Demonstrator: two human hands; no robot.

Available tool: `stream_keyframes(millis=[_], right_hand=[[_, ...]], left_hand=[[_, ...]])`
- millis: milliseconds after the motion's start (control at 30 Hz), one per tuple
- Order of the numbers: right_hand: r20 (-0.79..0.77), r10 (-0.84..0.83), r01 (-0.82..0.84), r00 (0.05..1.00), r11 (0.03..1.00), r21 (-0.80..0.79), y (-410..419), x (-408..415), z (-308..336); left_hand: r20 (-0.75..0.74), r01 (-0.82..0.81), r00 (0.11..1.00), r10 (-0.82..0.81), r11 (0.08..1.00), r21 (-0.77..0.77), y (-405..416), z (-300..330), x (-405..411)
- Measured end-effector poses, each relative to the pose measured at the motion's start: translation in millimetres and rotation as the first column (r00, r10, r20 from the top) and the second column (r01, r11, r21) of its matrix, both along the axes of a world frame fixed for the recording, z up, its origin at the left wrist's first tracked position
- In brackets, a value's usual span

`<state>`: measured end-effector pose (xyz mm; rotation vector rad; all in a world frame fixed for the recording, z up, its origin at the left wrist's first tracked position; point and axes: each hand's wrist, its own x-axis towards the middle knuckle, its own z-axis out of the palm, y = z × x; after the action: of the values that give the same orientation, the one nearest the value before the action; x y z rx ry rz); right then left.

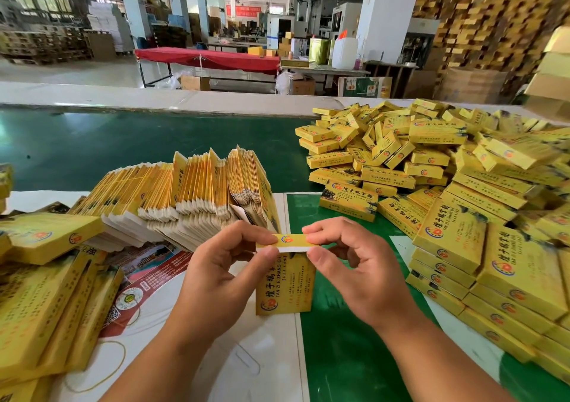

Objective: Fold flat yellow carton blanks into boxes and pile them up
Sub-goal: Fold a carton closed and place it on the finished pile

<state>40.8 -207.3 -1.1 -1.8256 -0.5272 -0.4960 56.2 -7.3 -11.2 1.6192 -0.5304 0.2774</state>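
Note:
I hold one yellow carton (285,284) upright in front of me, its printed face toward me. My left hand (222,275) pinches the left end of its top flap with thumb and fingers. My right hand (354,272) pinches the right end of the same flap, which is bent over the box's top. A thick row of flat yellow blanks (191,192) stands on edge just beyond my hands. To the right lies a big loose pile of folded boxes (431,167).
More yellow cartons (46,278) lie stacked at the left. A green table surface (123,142) stretches beyond the blanks. Printed leaflets (145,275) and rubber bands (105,367) lie on white sheets near me. Behind stand a red-covered table (209,57) and tall carton stacks (481,25).

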Motion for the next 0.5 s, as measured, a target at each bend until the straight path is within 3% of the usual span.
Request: stream_keyframes(millis=[267,367,500], right_hand=[[0.013,-0.072,0.072,0.997,0.995,-0.068,3,0,2],[0.062,-0.128,0.132,0.99,0.988,-0.076,9,-2,1],[0.017,-0.246,0.246,0.969,0.969,0.038,17,-6,-5]], left_hand=[[0.012,-0.048,0.999,0.047,0.997,0.059,-2,0,1],[0.003,-0.145,0.989,0.145,0.988,0.046,-7,-1,-2],[0.006,-0.312,0.947,0.32,0.921,0.233,-19,-8,-10]])
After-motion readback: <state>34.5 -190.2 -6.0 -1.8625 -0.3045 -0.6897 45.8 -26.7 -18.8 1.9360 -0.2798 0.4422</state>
